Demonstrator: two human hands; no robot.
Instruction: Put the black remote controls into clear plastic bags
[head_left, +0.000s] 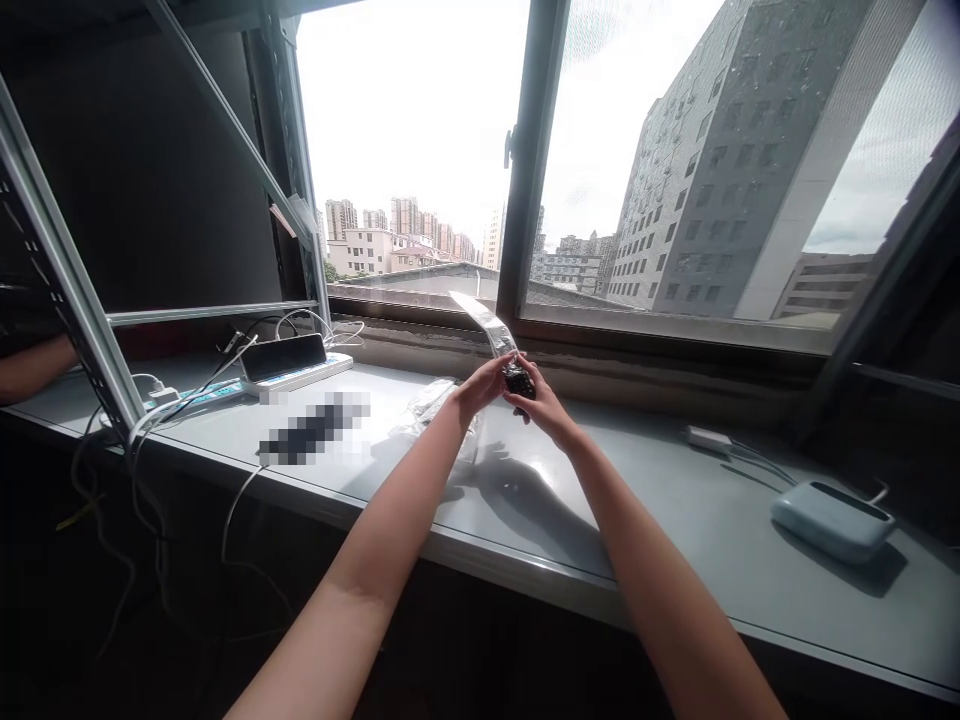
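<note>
From where I stand, the left hand (pixel 481 388) and right hand (pixel 547 408) both curl closed on a dark piece (pixel 517 379) above the counter (pixel 645 480); the silver strip (pixel 480 318) rising from it ends loose, so it looks unfinished

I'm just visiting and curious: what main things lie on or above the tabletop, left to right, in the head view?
Black rectangular device, crumpled clear plastic, bare left hand and bare right hand holding a dark shiny-wrapped object, small white rectangular block, pale blue rounded box.

Bright window (pixel 412 110), grey worktop (pixel 727 510), metal shelving (pixel 71 270)
</note>
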